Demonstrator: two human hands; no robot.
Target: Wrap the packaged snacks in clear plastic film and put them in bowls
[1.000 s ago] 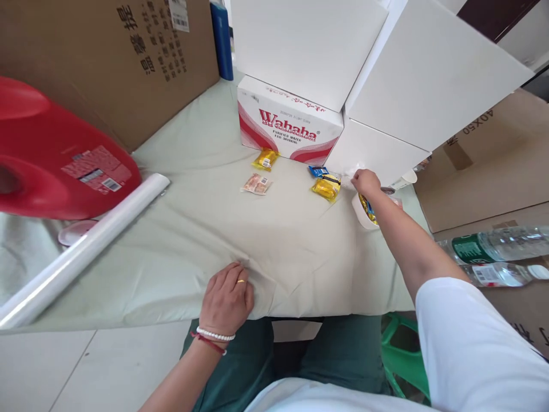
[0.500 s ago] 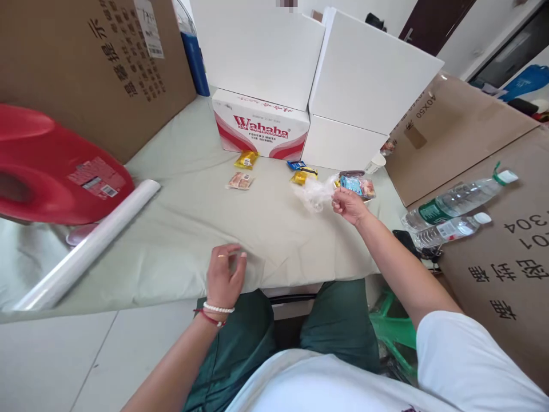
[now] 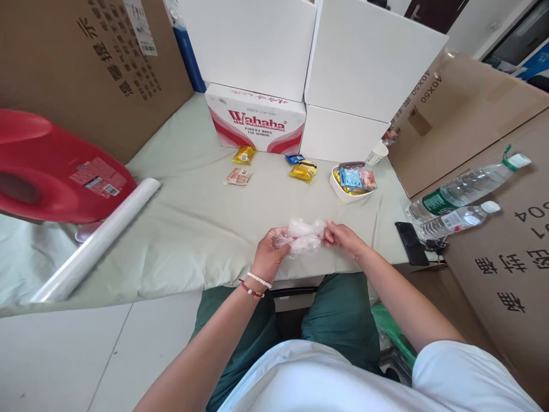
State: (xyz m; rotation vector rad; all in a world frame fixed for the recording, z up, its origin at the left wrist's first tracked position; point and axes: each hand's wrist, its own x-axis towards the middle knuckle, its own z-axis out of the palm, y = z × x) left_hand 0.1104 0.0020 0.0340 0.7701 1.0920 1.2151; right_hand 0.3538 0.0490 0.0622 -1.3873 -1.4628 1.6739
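Observation:
A crumpled piece of clear plastic film (image 3: pixel 302 236) is stretched between both hands above the near edge of the pale green cloth (image 3: pixel 201 217). My left hand (image 3: pixel 269 254), with a ring and bead bracelets, pinches its left end. My right hand (image 3: pixel 343 239) pinches its right end. Farther back stands a white bowl (image 3: pixel 338 189) filled with snack packets. Loose packets lie on the cloth: two yellow ones (image 3: pixel 244 154) (image 3: pixel 303 171), a small blue one (image 3: pixel 295 159) and a pinkish one (image 3: pixel 237 177).
A roll of clear film (image 3: pixel 96 240) lies at the left beside a red jug (image 3: pixel 55 171). A Wahaha box (image 3: pixel 256 120), white boxes (image 3: pixel 369 63) and brown cartons (image 3: pixel 86 63) ring the cloth. A phone (image 3: pixel 410 243), a paper cup (image 3: pixel 377 153) and two water bottles (image 3: pixel 463 191) are at the right.
My right hand brought the plastic film from beside the bowl toward me. My left hand lifted off the cloth and took hold of its other end.

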